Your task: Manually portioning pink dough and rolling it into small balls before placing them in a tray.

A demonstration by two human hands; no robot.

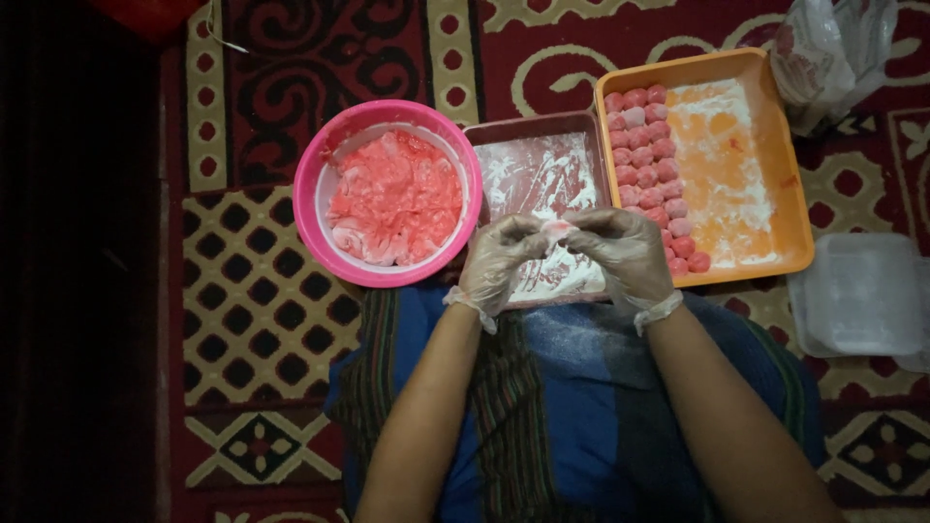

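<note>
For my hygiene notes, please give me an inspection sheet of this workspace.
Surface: patterned red carpet, trays set directly on it.
Job's things: pink dough piece between both hands; pink bowl of pink dough; floured brown tray; orange tray with rows of pink balls.
Clutter: plastic bag; clear plastic containers.
Grips: left hand and right hand, gloved, pinching the dough.
Cables: thin white cord at top left.
Surroundings: dark at left; blue striped cloth over the lap.

I see my gloved left hand and right hand pinching what looks like a pink dough piece above the floured brown tray.
</note>
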